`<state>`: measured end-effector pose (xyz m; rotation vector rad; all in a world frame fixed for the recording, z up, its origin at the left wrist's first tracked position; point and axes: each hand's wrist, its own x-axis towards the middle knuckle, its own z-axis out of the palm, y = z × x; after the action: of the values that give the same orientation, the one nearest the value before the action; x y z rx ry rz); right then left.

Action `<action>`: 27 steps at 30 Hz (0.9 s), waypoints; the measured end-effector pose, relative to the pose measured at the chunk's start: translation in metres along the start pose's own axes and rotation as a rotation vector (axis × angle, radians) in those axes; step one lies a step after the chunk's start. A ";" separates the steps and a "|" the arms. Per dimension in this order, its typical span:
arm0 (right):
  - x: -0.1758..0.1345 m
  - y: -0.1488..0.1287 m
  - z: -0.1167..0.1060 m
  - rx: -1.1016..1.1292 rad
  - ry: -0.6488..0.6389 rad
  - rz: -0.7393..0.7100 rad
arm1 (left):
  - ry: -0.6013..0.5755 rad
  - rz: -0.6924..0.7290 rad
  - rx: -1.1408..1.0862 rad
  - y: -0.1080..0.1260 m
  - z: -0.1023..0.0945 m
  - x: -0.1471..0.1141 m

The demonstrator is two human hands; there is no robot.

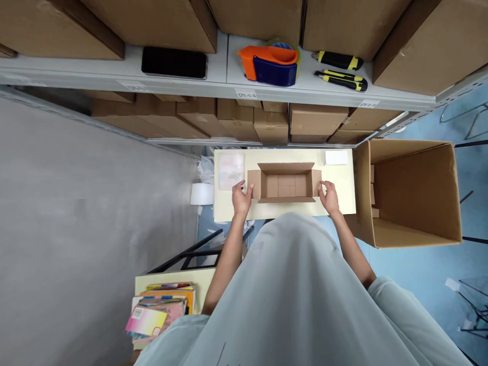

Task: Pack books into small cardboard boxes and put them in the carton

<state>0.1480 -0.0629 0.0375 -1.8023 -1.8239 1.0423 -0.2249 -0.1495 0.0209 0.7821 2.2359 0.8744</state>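
An open cardboard box stands upright on the pale table, its flaps folded outward and its inside showing bare cardboard. At the box's left end flap, my left hand has its thumb and fingers spread, the thumb at the flap's outer edge. My right hand is at the opposite end flap, thumb and index finger apart, with the fingertips at the flap's edge. A flat, pinkish clear packet lies just beyond my left hand. Behind my right hand is a small white box or stack of paper.
The narrow table has a large open carton at its right. A shelf above bears cartons, a phone, a tape dispenser and two utility knives. Magazines are piled at lower left beside a grey wall.
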 end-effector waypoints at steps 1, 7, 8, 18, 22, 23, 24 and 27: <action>0.002 0.001 0.001 0.004 -0.009 0.001 | -0.007 -0.023 -0.013 0.000 0.001 0.001; 0.004 -0.006 -0.010 -0.088 -0.021 -0.025 | -0.039 -0.034 -0.094 0.003 -0.007 0.002; 0.004 -0.013 -0.014 -0.110 -0.008 -0.024 | -0.041 -0.024 -0.118 0.004 -0.011 0.001; 0.004 -0.188 0.016 -0.116 0.112 -0.301 | 0.040 -0.023 -0.268 -0.023 -0.076 0.044; 0.008 -0.259 0.095 -0.061 -0.144 -0.444 | 0.041 -0.017 -0.207 -0.046 -0.102 0.082; 0.010 -0.271 0.119 -0.070 -0.213 -0.465 | 0.027 -0.024 -0.183 -0.052 -0.107 0.090; 0.013 -0.281 0.143 -0.096 -0.276 -0.471 | 0.010 -0.033 -0.163 -0.057 -0.111 0.099; 0.029 -0.295 0.213 -0.218 -0.446 -0.382 | -0.046 -0.080 -0.147 -0.072 -0.113 0.121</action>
<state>-0.2112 -0.0593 0.1021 -1.3087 -2.5088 1.1922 -0.4041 -0.1520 -0.0029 0.6340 2.1209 0.9595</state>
